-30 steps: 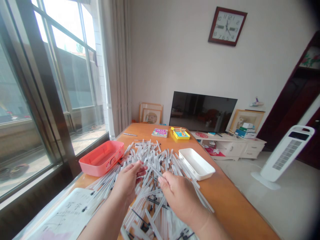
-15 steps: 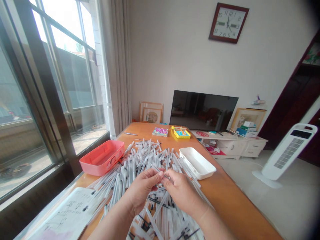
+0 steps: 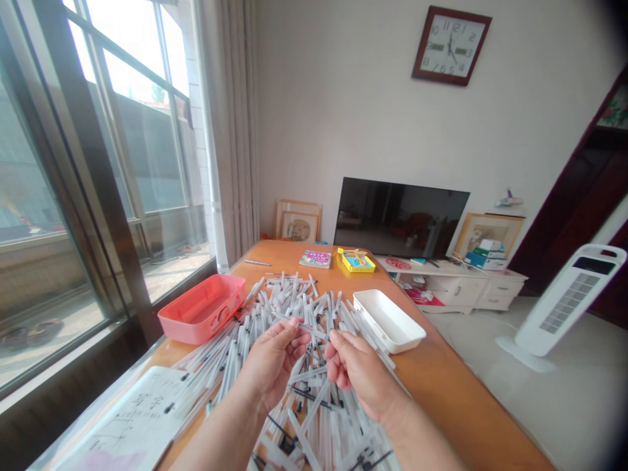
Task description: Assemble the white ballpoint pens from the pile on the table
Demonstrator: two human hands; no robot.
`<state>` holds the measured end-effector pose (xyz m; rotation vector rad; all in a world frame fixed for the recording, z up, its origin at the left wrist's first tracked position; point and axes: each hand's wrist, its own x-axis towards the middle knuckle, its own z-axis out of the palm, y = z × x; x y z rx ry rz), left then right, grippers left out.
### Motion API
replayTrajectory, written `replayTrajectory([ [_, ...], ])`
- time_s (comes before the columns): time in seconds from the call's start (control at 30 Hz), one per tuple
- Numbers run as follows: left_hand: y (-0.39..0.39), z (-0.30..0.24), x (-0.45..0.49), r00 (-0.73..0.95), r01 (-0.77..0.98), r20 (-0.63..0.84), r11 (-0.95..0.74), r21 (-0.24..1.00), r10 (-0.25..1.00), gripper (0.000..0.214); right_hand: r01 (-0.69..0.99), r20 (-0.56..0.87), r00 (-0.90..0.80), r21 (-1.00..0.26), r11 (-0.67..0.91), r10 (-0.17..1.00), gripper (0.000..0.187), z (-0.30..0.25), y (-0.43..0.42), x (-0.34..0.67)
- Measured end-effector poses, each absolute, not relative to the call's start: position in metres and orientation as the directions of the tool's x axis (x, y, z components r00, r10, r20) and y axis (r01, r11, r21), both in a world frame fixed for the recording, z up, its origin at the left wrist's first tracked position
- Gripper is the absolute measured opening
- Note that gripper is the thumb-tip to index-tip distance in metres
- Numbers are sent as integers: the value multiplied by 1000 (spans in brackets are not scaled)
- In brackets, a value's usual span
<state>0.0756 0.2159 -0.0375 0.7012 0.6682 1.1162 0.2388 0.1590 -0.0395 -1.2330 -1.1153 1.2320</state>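
A large heap of clear plastic pens [image 3: 289,307] covers the middle of the wooden table [image 3: 456,405]. My left hand [image 3: 272,363] and my right hand [image 3: 356,369] are raised just above the heap, close together. Both pinch the same thin clear pen [image 3: 307,327], the left hand at its left end and the right hand at its right end. The fingers of both hands are closed round it.
A pink plastic tray [image 3: 201,309] stands left of the heap, a white tray [image 3: 390,320] right of it. A sheet with writing [image 3: 132,422] lies at the near left. Small books [image 3: 314,259] and a yellow box [image 3: 358,261] sit at the far end.
Both hands have come together and risen from the heap, picking up one pen between them; a second ago they lay apart on the pile.
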Motion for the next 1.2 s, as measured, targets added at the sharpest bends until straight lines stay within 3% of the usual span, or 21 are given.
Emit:
replayTrajectory([
  [0.13, 215, -36, 76, 297, -562, -126, 280, 778, 946, 10, -19, 12, 53, -1000, 13, 999, 43, -38, 157, 236],
  [0.33, 218, -36, 75, 264, -571, -137, 269, 776, 955, 8, 294, 270, 71, -926, 238, 960, 32, -35, 157, 236],
  [0.4, 219, -36, 74, 255, -576, -136, 264, 774, 957, 8, 323, 306, 76, -908, 267, 949, 30, -36, 158, 236],
  [0.57, 218, -37, 74, 260, -568, -122, 254, 783, 958, 8, 230, 136, 64, -966, 118, 989, 46, -41, 159, 235],
  [0.77, 218, -37, 74, 258, -566, -115, 247, 787, 959, 9, 258, 204, 81, -950, 177, 976, 37, -39, 159, 236],
  [0.93, 217, -36, 75, 249, -566, -115, 241, 788, 962, 10, 174, 85, 99, -982, 67, 991, 48, -43, 161, 237],
  [1.1, 218, -38, 75, 239, -561, -112, 231, 795, 965, 13, 158, 130, 85, -981, 116, 988, 32, -45, 162, 238],
  [1.2, 219, -39, 75, 237, -557, -108, 226, 799, 966, 14, 139, 90, 98, -987, 76, 991, 40, -46, 163, 238],
])
